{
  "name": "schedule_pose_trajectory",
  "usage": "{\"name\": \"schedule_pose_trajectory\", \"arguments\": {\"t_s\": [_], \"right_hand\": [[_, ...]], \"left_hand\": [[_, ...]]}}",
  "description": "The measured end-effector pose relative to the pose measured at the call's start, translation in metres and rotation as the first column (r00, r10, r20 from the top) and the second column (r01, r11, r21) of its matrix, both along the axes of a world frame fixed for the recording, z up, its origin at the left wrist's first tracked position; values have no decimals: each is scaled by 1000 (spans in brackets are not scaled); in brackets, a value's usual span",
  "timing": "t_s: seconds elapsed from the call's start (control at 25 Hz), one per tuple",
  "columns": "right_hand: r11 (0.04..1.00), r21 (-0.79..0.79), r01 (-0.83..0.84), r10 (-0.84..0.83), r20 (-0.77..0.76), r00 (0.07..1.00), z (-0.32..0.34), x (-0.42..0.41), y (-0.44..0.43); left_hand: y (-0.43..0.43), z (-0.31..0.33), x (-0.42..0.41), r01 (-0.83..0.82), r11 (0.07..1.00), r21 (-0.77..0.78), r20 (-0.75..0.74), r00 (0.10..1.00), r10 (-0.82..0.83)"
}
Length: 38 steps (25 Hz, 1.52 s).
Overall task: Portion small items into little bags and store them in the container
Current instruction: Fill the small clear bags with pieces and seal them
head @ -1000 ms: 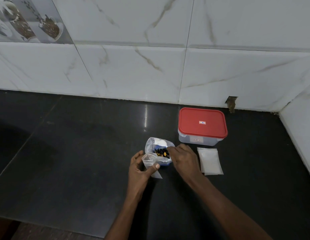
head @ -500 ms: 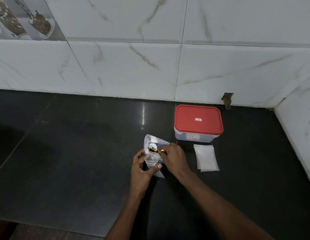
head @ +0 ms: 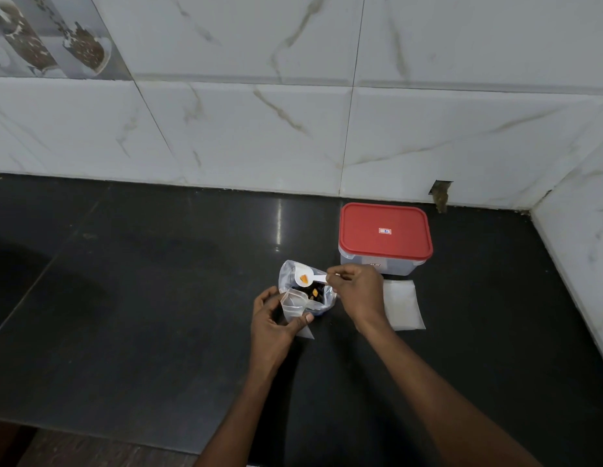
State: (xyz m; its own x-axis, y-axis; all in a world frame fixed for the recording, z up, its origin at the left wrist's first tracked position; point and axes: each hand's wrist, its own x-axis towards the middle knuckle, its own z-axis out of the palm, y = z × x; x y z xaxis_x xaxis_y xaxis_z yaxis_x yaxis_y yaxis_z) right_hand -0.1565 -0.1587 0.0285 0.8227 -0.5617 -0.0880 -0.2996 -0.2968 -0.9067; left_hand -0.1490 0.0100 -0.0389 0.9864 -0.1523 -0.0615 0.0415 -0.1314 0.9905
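Observation:
My left hand holds a small clear bag with its mouth open, just in front of a larger clear bag full of dark and orange small items. My right hand pinches the handle of a white plastic spoon. The spoon's bowl carries an orange piece and hovers above the large bag's mouth. A clear container with a red lid stands shut behind my right hand.
A flat stack of empty little bags lies right of my right wrist on the black countertop. White marble-tiled walls close the back and the right corner. The counter's front edge runs along the bottom left.
My right hand has lifted the spoon out of the large bag with an orange piece on it. My left hand keeps holding the small bag in the same place.

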Motion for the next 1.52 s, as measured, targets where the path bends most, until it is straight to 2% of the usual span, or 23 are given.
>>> {"name": "schedule_pose_trajectory", "arguments": {"t_s": [0.08, 0.16, 0.2, 0.24, 0.32, 0.36, 0.44, 0.52, 0.64, 0.68, 0.8, 0.96, 1.08, 1.12, 1.2, 1.32, 1.4, 1.44, 1.48, 1.52], "right_hand": [[997, -65, -33, 39, 94, 995, 12, -9, 1], [964, -249, -98, 147, 186, 971, 18, -22, 5], [905, -407, -126, 233, 225, 946, 17, -30, 7], [807, -574, -137, 330, 248, 911, 13, -38, 10], [566, -817, -109, 521, 253, 815, 2, -52, 14], [482, -872, -83, 581, 247, 775, -2, -56, 14], [406, -913, -30, 618, 250, 745, -10, -62, 14], [432, -901, -22, 571, 255, 780, -16, -59, 12], [602, -797, -47, 388, 241, 890, -21, -42, 5], [624, -778, -69, 363, 211, 908, -23, -35, 4], [562, -804, -197, 398, 54, 916, -32, -18, 8], [425, -839, -339, 513, -85, 854, -48, -9, 7], [378, -817, -434, 519, -202, 831, -55, -7, 6], [401, -790, -463, 481, -249, 841, -53, -6, 8], [516, -713, -476, 406, -286, 868, -48, -2, 11], [686, -605, -405, 355, -208, 912, -39, 6, 12], [830, -470, -300, 260, -151, 954, -34, 11, 10], [863, -426, -271, 223, -161, 962, -31, 12, 10], [827, -483, -288, 235, -168, 957, -29, 14, 13], [733, -583, -349, 296, -188, 936, -28, 13, 19]], "left_hand": [[-1, 4, 3, -5, 999, 38, 12, 1000, 5], [-3, 7, 5, 2, 997, 78, 17, 1000, -4], [-3, 8, 5, 7, 996, 85, 11, 1000, -8], [-3, 8, 6, 7, 997, 76, 0, 1000, -7], [-2, 9, 7, 3, 999, 44, -19, 1000, -2], [-2, 9, 7, -2, 999, 38, -21, 1000, 2], [-1, 10, 7, -6, 999, 50, -17, 1000, 7], [-1, 8, 7, -11, 998, 54, -22, 1000, 12], [2, 3, 4, -30, 998, 61, -47, 998, 33], [4, 1, 3, -35, 998, 61, -54, 998, 39], [5, -1, 1, -34, 999, 41, -54, 998, 36], [3, -1, 0, -19, 1000, 12, -56, 998, 20], [1, -8, -1, -26, 1000, -2, -85, 996, 26], [1, -11, -1, -27, 1000, -4, -98, 995, 27], [-1, -15, -2, -39, 999, -1, -118, 992, 39], [-4, -18, -6, -51, 998, 21, -112, 992, 54], [-6, -17, -8, -59, 998, 33, -97, 993, 62], [-7, -16, -8, -62, 998, 34, -92, 994, 65], [-8, -15, -9, -65, 997, 31, -93, 993, 67], [-9, -14, -9, -69, 997, 22, -98, 993, 71]]}}
